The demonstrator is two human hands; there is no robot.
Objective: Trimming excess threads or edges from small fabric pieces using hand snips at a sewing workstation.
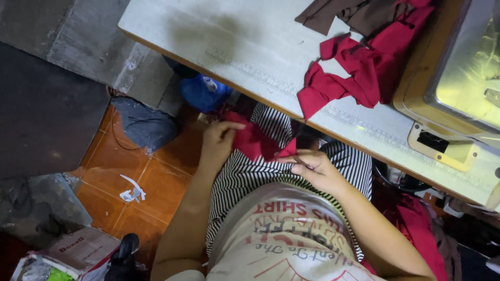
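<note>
— Two packages show, both low in the frame. At 7 o'clock a cardboard box (pixel 78 250) lies tilted on the floor, pale brown with a red edge and red lettering on its top face. Something green (pixel 58 275) sits just beside it at the bottom edge.

— Anything else of that kind?

— A blue bag (pixel 204 92) at 11 o'clock from the hands, tucked under the table's edge, with a small white patch on it. A white scrap (pixel 133 191) lies on the orange floor tiles (pixel 104 156) at 9 o'clock.

— And the red cloth?

— A red piece (pixel 255 140) lies over the striped lap (pixel 250 171), below the table (pixel 208 31). It is deep red, soft and crumpled, with a pointed corner turned toward 3 o'clock.

— What are the hands doing?

— The left hand (pixel 219 140) pinches the piece's upper left edge between thumb and fingers. The right hand (pixel 312 167) grips the pointed corner, fingers curled on it. The cloth spans between them.

— On the table?

— More red strips (pixel 359 67) lie tangled at 1 o'clock, partly under brown pieces (pixel 354 13). A ruler scale runs printed along the table's near edge. At 3 o'clock a sewing machine's shiny bed (pixel 469 73) sits in a tan frame.
</note>
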